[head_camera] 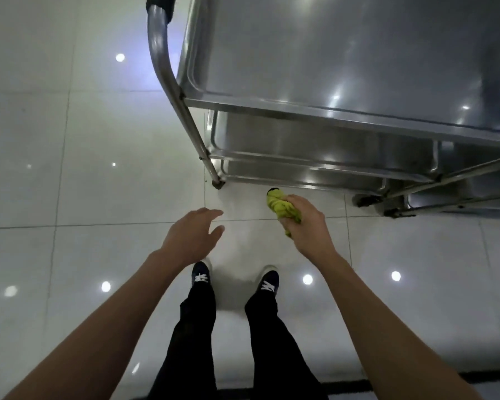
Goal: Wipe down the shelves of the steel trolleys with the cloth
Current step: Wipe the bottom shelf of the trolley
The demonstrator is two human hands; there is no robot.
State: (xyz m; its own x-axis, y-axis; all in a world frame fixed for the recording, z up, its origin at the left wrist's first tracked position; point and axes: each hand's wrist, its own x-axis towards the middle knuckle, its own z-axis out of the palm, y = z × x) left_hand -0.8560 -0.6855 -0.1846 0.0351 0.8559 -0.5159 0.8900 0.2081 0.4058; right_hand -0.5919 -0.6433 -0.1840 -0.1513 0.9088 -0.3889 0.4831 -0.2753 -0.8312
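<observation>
Now: right hand [303,223] clenched round bunched green cloth [282,207], held low before steel trolley [329,62]. Left hand [195,233] loose-fingered, empty. Cloth soft, light, crumples easily; likely best spread flat under palm. Steel shelves rigid, slick.

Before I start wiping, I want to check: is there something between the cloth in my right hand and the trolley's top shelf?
Nothing visible: the right hand grips the green cloth in open air below the top shelf.

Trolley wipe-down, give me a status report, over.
Right hand grips bunched green cloth, clear of the steel trolley. Left hand open, empty. Shelves bare, nothing in the way.
</observation>
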